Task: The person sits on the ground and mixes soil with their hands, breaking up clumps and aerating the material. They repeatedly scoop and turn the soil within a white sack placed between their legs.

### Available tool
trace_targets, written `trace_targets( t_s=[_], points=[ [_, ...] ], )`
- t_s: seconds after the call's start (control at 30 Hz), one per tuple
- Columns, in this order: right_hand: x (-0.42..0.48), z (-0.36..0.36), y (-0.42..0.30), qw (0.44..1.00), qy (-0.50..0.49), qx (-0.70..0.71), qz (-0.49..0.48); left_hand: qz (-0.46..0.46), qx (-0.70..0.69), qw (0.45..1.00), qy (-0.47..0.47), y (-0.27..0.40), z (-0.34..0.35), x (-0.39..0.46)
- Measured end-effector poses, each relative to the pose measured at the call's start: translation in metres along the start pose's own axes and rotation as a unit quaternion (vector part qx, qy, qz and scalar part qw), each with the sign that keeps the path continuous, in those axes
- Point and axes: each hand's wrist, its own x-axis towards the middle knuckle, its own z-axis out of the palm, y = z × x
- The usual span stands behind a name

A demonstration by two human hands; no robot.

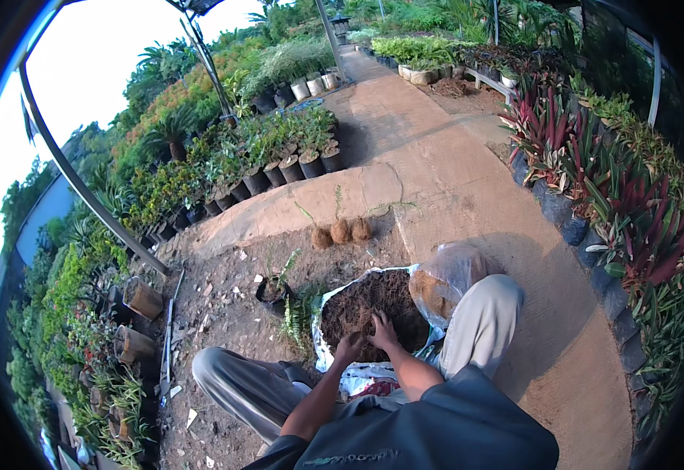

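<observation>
A white sack (pixel 320 341) with its mouth rolled wide lies between my knees, full of dark brown fibre (pixel 371 288) that looks like coir. My left hand (pixel 350 345) is at the near part of the sack, its fingers curled against a lighter brown clump of fibre (pixel 356 322). On the right side of that clump, my right hand (pixel 383 331) has its fingers bent over it. Parts of the clump and some fingertips are hidden. Against the sack's right side rests a clear plastic bag (pixel 453 276) with light brown material inside.
Three round brown root balls (pixel 340 231), with thin fern-like fronds by them, stand beyond the sack. A black-potted fern (pixel 273 292) is to its left. A metal strip (pixel 170 329) lies on soil strewn with white chips. Potted plants (pixel 295 167) line the paved path (pixel 436 176).
</observation>
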Motion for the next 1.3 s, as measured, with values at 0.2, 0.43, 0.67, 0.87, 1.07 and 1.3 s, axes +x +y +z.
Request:
trace_targets(
  t_s=[0.2,0.43,0.67,0.87,1.07,1.3],
  points=[
    [0.015,0.006,0.009,0.997,0.074,0.026,-0.016,-0.026,-0.087,0.995,0.049,0.016,0.011,0.007],
    [0.013,0.020,-0.013,0.995,0.093,0.002,0.023,0.020,-0.144,0.974,0.172,-0.001,0.005,0.034],
    [0.009,0.002,0.028,0.995,0.065,-0.070,-0.041,-0.076,-0.153,0.965,0.198,0.008,0.009,0.052],
    [0.014,0.010,-0.015,0.996,0.069,-0.051,-0.023,-0.044,-0.011,0.955,0.294,-0.050,0.023,0.054],
    [0.022,0.025,0.017,0.991,0.087,-0.101,-0.015,-0.112,-0.107,0.973,0.170,-0.014,0.037,0.038],
    [0.018,0.020,-0.010,0.989,0.102,-0.105,-0.023,-0.097,-0.140,0.961,0.217,-0.037,0.030,0.056]
  ],
)
